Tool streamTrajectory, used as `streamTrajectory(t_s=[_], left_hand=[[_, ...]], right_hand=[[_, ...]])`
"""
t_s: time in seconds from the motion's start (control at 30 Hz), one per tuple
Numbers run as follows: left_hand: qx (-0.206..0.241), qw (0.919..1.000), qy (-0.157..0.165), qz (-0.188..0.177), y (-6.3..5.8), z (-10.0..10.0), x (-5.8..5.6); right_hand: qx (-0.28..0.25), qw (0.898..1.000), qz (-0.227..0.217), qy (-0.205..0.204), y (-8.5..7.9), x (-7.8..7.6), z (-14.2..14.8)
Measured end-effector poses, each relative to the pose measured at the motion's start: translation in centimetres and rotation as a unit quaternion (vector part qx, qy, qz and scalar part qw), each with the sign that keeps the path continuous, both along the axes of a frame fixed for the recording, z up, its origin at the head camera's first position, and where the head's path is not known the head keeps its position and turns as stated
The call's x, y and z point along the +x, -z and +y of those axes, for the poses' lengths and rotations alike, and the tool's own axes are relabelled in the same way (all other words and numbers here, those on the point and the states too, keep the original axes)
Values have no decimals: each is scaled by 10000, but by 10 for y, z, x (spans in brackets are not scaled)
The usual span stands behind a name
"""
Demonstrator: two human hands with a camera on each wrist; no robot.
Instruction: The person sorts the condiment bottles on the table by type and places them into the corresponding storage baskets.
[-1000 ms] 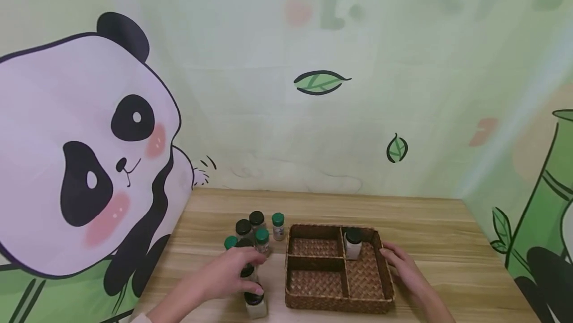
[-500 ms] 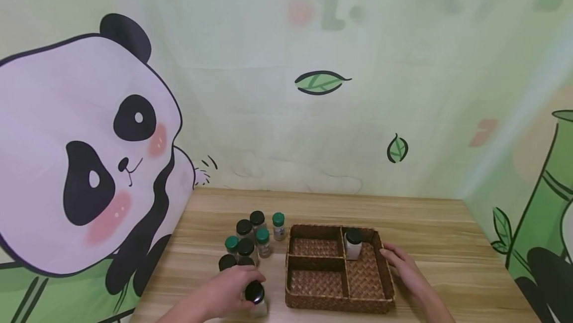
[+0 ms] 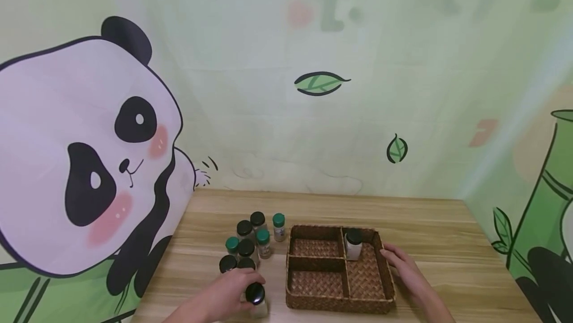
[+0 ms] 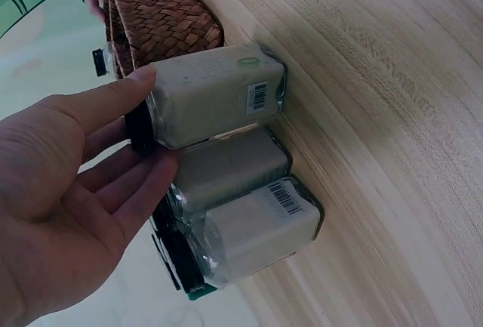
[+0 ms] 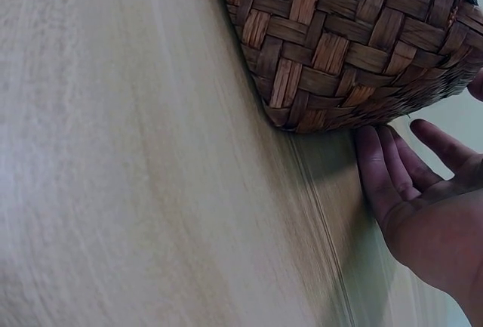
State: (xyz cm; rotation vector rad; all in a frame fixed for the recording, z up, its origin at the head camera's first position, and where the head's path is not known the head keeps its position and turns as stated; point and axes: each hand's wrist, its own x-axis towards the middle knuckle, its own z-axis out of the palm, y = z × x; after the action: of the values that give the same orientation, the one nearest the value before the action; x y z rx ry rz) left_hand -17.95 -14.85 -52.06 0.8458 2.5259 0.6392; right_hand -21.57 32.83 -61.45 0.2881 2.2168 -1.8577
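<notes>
My left hand (image 3: 226,294) pinches a spice jar (image 3: 256,295) by its black lid at the front of the jar group. In the left wrist view, the thumb lies at the shoulder of this clear, square-sided jar (image 4: 219,91), whose contents are pale, and the fingers curl round the lid's other side. Two similar jars (image 4: 260,229) stand right beside it. Over on the right, my right hand (image 3: 408,272) rests against the right side of a woven brown basket (image 3: 337,304). Its fingers (image 5: 377,165) extend straight to the basket wall in the right wrist view.
One black-lidded jar (image 3: 353,244) stands in the basket's long right compartment; two smaller compartments lie left. Several black-lidded jars (image 3: 246,248) and green-lidded bottles (image 3: 264,243) cluster left of the basket on the wooden table (image 3: 438,223). A panda-print backdrop (image 3: 268,114) rises behind.
My left hand has come down and toward me from over the jar group onto the front jar's lid, uncovering the jars behind. The right hand and basket have stayed put.
</notes>
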Motion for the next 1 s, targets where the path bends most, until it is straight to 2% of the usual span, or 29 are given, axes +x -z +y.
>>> streamTrajectory(t_s=[0.17, 0.5, 0.77, 1.0], left_hand=[[22, 10000, -9, 39, 2, -1, 1], [139, 9993, 173, 305, 8, -3, 0], [139, 9991, 206, 330, 10, -4, -1], [59, 9981, 502, 357, 2, -2, -1]], right_hand=[[17, 10000, 57, 9, 0, 0, 0], [-29, 10000, -72, 11, 2, -2, 1], [-29, 9999, -132, 9, 4, -4, 2], [31, 9999, -102, 20, 3, -4, 1]])
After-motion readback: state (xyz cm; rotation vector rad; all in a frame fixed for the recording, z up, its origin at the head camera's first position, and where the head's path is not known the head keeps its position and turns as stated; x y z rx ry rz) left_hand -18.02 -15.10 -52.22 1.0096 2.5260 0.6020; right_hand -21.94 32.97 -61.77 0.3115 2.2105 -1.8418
